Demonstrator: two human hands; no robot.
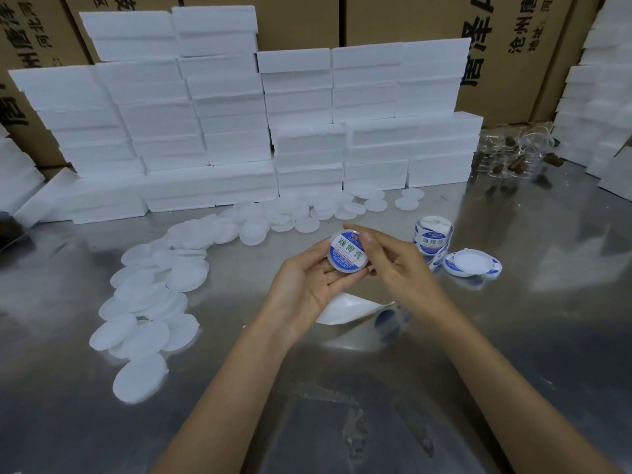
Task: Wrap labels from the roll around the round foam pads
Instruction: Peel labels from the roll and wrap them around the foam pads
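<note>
Cradling a labelled foam pad (349,254) in the left hand (307,285) grip, right hand (393,258) fingers pinching its rim

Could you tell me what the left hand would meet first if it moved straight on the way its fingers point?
Probably the right hand: the left hand cradles the round blue-and-white labelled foam pad, fingers aimed right toward it, though depth is unclear.

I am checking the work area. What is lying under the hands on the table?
A white strip, probably label backing, with a blue label at its right end. The hands cover its upper part.
</note>
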